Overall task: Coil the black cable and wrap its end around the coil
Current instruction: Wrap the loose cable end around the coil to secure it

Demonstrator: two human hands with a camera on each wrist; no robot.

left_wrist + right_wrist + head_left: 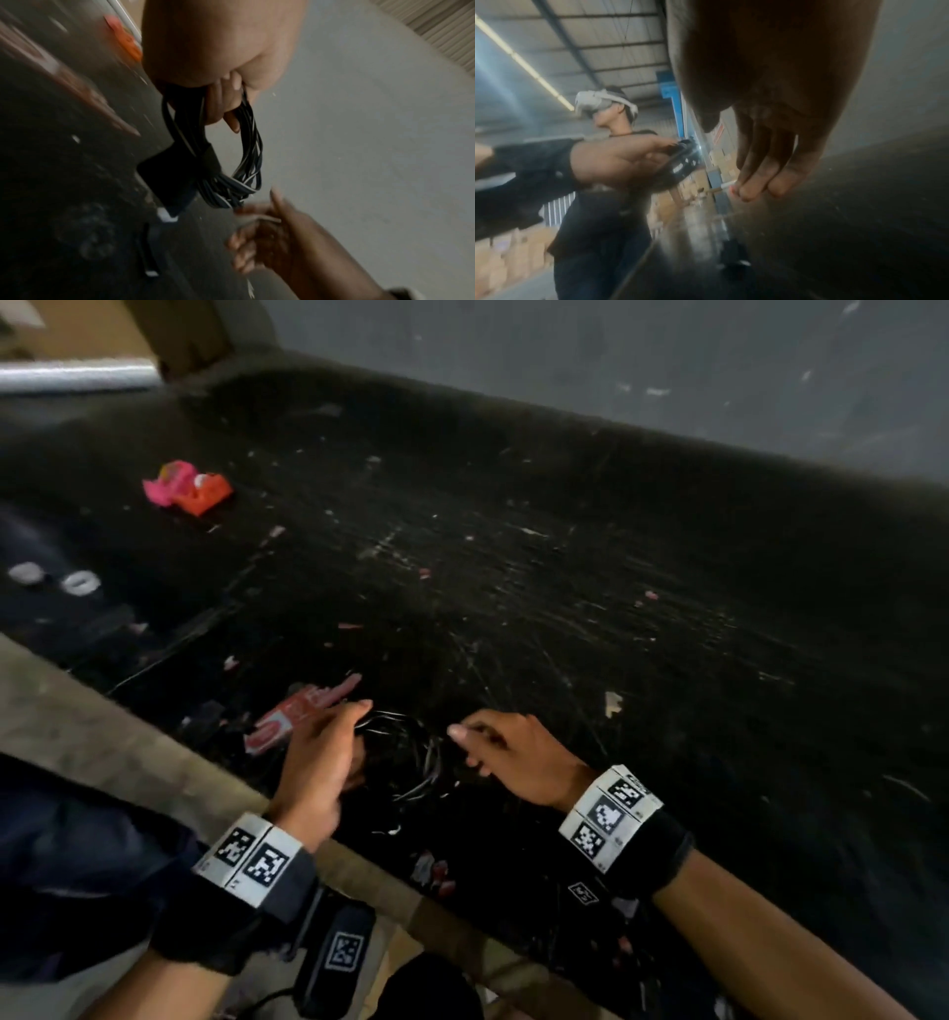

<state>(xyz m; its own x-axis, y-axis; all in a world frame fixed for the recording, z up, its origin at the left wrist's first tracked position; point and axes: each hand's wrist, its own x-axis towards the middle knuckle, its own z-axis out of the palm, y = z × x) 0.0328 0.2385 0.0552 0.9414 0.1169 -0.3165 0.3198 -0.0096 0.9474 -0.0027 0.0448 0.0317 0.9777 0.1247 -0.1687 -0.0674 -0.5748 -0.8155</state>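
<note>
The black cable (411, 752) is gathered into a coil of several loops just above the dark table (565, 557), near its front edge. My left hand (354, 726) grips the coil's left side. In the left wrist view its fingers (226, 105) curl through the loops of the cable (246, 154), and a flat black piece (167, 178) hangs against the bundle. My right hand (472, 747) hovers just right of the coil, thumb pointing at it. Its fingers (757, 182) hang fairly straight, apart from the thumb, with nothing visibly held. In the right wrist view the left hand (618, 162) holds the cable (684, 160).
A red and white packet (287, 716) lies just behind my left hand. A pink and orange object (187, 492) sits far left on the scratched table, and two small white pieces (51, 580) lie at the left edge. A grey wall (667, 361) stands behind the table.
</note>
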